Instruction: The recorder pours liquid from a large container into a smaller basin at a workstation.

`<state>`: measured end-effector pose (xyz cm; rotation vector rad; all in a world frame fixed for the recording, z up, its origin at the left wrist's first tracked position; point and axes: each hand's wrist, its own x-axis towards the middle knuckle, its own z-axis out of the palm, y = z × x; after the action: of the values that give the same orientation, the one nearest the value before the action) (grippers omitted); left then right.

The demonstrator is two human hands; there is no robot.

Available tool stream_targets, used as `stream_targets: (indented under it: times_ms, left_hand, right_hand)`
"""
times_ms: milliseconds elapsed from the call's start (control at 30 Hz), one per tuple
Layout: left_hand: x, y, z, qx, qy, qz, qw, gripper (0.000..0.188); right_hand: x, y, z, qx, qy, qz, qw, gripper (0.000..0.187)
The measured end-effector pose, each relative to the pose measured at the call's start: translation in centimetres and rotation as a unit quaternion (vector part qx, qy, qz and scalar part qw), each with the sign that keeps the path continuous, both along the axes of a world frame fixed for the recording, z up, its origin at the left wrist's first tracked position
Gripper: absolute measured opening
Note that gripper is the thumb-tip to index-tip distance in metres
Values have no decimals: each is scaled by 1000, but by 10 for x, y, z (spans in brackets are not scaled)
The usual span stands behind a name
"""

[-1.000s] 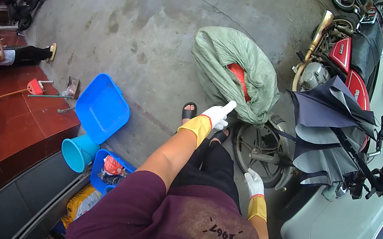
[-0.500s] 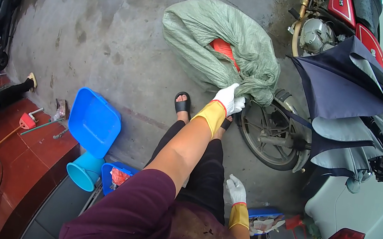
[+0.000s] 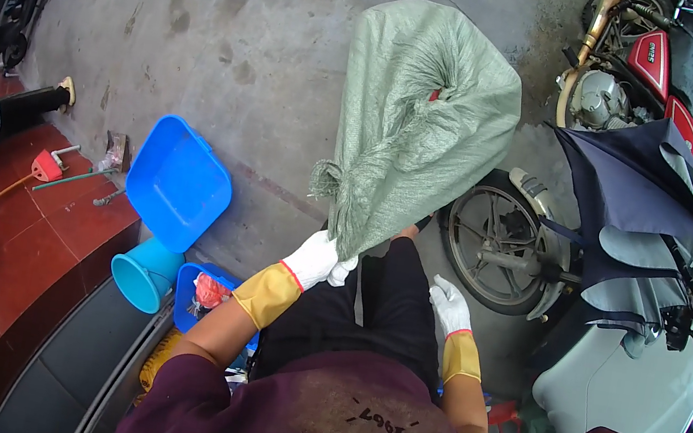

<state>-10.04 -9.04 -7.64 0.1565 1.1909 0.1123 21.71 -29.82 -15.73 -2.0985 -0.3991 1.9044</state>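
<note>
A pale green woven sack (image 3: 434,122), bunched and gathered around its middle, hangs in front of my legs. White-gloved with a yellow cuff, my left hand (image 3: 319,263) is closed on the sack's lower twisted end. A small bit of red (image 3: 434,95) shows in a fold of the sack. My right hand (image 3: 448,307), gloved the same way, is beside my right thigh, away from the sack. It holds nothing, and its fingers look loosely apart.
A motorcycle's front wheel (image 3: 501,241) stands close on the right, with a dark cover (image 3: 614,186) above it and a white car (image 3: 593,374) beyond. On the left are a blue basin (image 3: 177,185), a turquoise bucket (image 3: 145,275) and a red-tiled step (image 3: 45,232). A person (image 3: 5,113) is farther left.
My left hand has drawn the sack's end toward me and to the left. The sack has turned, and its red patch is now mostly covered. My right hand has moved slightly forward.
</note>
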Motion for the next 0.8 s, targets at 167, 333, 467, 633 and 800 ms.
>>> stream_targets:
  times_ms: [167, 333, 467, 633, 800]
  left_hand:
    - [-43, -52, -9, 4, 24, 38, 999, 24]
    - [-79, -97, -40, 1, 18, -22, 1000, 32]
    - [-94, -108, -49, -41, 42, -94, 994, 33]
    - [-104, -100, -73, -68, 23, -148, 986, 39]
    - [-144, -96, -79, -69, 40, -146, 986, 41]
  right_hand:
    - [16, 66, 2, -49, -2, -12, 999, 53]
    - [19, 201, -23, -75, 72, -296, 949, 98]
    - [-26, 243, -102, -99, 149, -323, 929, 84]
    - [-4, 156, -300, -23, 154, -218, 963, 38]
    - [5, 142, -311, 105, -19, 61, 992, 29]
